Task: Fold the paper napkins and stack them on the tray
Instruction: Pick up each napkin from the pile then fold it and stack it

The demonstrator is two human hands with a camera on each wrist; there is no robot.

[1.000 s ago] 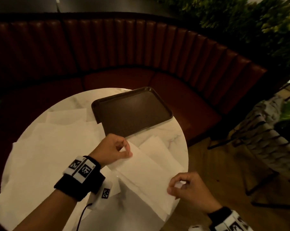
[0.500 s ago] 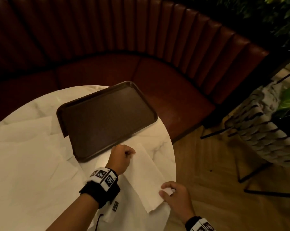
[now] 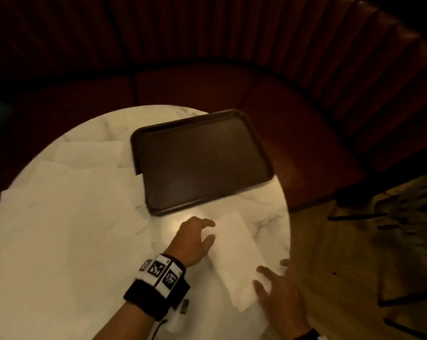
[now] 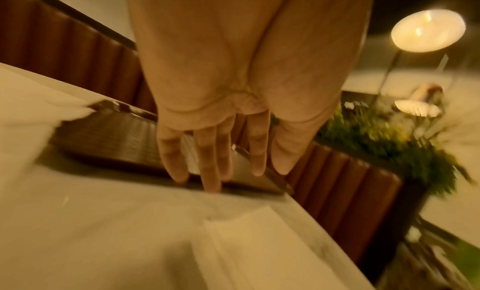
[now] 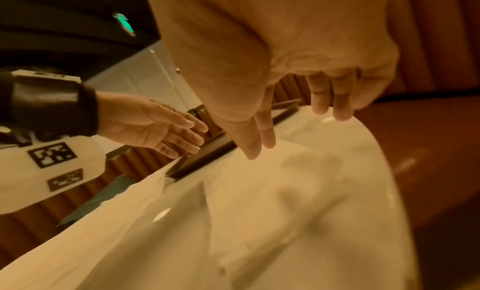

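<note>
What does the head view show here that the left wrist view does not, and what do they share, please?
Only the head view shows the right hand, the unfolded napkins spread at left, and the whole round table. Only the left wrist view shows a lit lamp and green plants. Both show the open left hand, the dark tray and the folded napkin.

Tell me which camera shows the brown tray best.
The head view: the whole tray lies in frame on the table, nothing on it. The left wrist view shows it blurred behind the fingers; the right wrist view catches only a dark edge.
</note>
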